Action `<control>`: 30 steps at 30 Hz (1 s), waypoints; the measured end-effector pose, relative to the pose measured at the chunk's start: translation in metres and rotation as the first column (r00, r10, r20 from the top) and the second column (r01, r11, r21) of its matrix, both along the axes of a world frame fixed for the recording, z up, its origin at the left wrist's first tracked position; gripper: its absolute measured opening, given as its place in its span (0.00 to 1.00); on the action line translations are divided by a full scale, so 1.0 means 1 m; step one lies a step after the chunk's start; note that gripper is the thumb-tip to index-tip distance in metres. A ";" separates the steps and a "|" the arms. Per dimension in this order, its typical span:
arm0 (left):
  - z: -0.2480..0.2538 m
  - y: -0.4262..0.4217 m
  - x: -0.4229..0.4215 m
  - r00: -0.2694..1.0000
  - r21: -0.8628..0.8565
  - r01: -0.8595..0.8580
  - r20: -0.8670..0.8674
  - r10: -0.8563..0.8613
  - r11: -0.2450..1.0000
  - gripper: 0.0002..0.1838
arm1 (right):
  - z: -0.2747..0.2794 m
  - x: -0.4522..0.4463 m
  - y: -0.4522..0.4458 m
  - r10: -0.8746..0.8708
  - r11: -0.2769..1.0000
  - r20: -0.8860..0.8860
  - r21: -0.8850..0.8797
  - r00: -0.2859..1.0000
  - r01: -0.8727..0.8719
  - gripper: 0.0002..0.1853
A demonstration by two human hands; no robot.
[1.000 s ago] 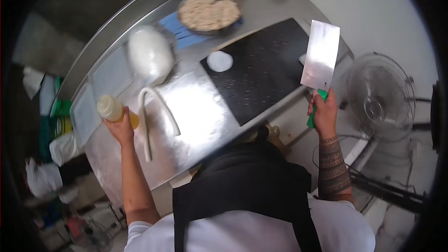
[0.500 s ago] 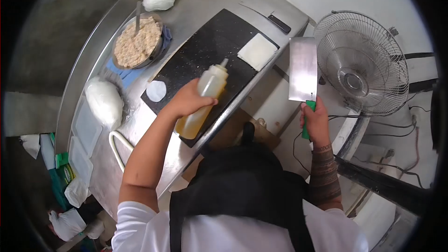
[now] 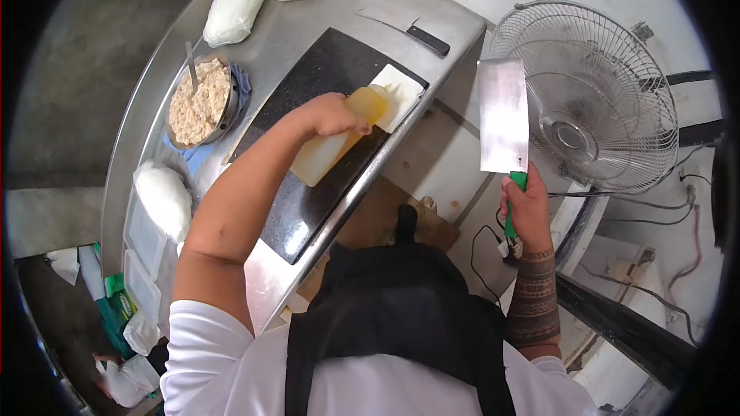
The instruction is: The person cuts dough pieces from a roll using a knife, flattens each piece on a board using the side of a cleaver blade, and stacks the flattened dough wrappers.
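My left hand (image 3: 337,115) is wrapped round a squeeze bottle (image 3: 322,156) of yellow liquid. The bottle is tilted over the black cutting board (image 3: 297,96), its top end reaching a square white pad (image 3: 401,91), perhaps folded cloth; I cannot tell whether they touch. Off the table's edge to the right, my right hand (image 3: 528,204) grips the green handle of a cleaver (image 3: 502,115), blade pointing away from me. My left forearm crosses the board and hides part of it.
A bowl of pale chunky filling (image 3: 199,104) with a utensil in it stands on a blue cloth. Full white plastic bags (image 3: 235,9) lie at the back. A knife (image 3: 428,40) rests beyond the board. A wire-caged fan (image 3: 582,100) stands close to the cleaver.
My left hand has carried the bottle towards the white pad and tipped its top over it. The round white disc on the board is now out of sight. The cleaver stays in my right hand.
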State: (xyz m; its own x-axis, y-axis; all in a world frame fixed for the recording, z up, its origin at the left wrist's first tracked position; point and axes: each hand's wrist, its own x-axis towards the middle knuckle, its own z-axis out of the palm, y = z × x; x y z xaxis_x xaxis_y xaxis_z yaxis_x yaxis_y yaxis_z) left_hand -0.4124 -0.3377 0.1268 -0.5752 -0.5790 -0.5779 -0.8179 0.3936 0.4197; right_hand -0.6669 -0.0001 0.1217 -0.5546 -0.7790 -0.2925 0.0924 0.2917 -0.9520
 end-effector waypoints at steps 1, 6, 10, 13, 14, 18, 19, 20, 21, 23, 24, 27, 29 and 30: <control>0.004 -0.006 0.000 1.000 0.006 -0.006 0.010 0.006 1.000 0.45 | 0.000 -0.002 0.000 -0.007 1.000 0.003 -0.009 1.000 0.007 0.11; 0.011 -0.015 0.016 0.988 -0.035 0.028 0.150 -0.022 0.999 0.46 | -0.004 -0.009 0.002 -0.035 0.999 -0.006 -0.021 0.999 0.035 0.13; 0.015 -0.008 0.030 0.980 0.003 0.054 0.193 -0.053 0.999 0.45 | -0.006 -0.011 0.004 -0.021 0.999 -0.021 -0.028 1.000 0.020 0.15; 0.016 0.001 0.031 0.976 0.010 0.080 0.204 -0.080 0.997 0.45 | -0.006 -0.010 0.005 -0.037 0.999 0.004 -0.021 0.999 0.037 0.15; 0.017 0.004 0.029 0.974 0.007 0.090 0.210 -0.090 0.996 0.45 | -0.005 -0.009 0.004 -0.039 0.999 0.010 -0.021 0.999 0.039 0.15; 0.014 0.002 0.015 0.982 -0.020 0.102 0.160 -0.098 0.995 0.41 | 0.002 -0.006 0.004 -0.040 0.999 0.014 -0.027 0.999 0.041 0.13; 0.014 -0.002 0.011 0.985 -0.016 0.083 0.155 -0.080 0.996 0.40 | 0.004 -0.005 0.003 -0.043 0.999 0.017 -0.027 0.999 0.043 0.13; 0.014 -0.007 0.008 0.987 -0.013 0.065 0.150 -0.062 0.998 0.38 | 0.006 -0.004 0.003 -0.045 0.999 0.019 -0.029 0.999 0.045 0.13; 0.011 -0.011 0.009 0.985 -0.011 0.073 0.155 -0.071 0.997 0.38 | 0.007 -0.004 0.003 -0.046 0.999 0.021 -0.029 0.999 0.046 0.12; 0.001 -0.018 0.017 0.983 -0.005 0.086 0.163 -0.084 0.996 0.36 | 0.008 -0.004 0.003 -0.042 0.999 0.013 -0.024 0.999 0.043 0.12; 0.004 -0.015 0.021 0.977 -0.029 0.105 0.192 -0.097 0.994 0.36 | 0.009 -0.005 0.003 -0.038 0.999 0.009 -0.021 0.999 0.038 0.13; 0.011 -0.006 0.039 0.967 -0.068 0.122 0.234 -0.103 0.990 0.37 | 0.009 -0.007 0.002 -0.021 1.000 -0.011 -0.003 1.000 0.021 0.13; 0.007 -0.004 0.053 0.978 -0.049 0.079 0.197 -0.068 0.996 0.38 | 0.009 -0.007 -0.001 -0.009 1.000 -0.007 -0.012 1.000 0.009 0.13; 0.005 -0.002 0.055 0.979 -0.061 0.074 0.195 -0.061 0.995 0.38 | 0.009 -0.007 -0.003 -0.003 1.000 -0.005 -0.016 1.000 0.003 0.13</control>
State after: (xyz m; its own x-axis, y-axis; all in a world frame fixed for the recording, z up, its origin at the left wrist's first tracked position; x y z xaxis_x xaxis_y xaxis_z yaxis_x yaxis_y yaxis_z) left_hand -0.3570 -0.3394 0.1319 -0.4960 -0.5842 -0.6424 -0.8514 0.4726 0.2276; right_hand -0.6742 -0.0032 0.1310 -0.5582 -0.7822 -0.2767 0.0880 0.2758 -0.9572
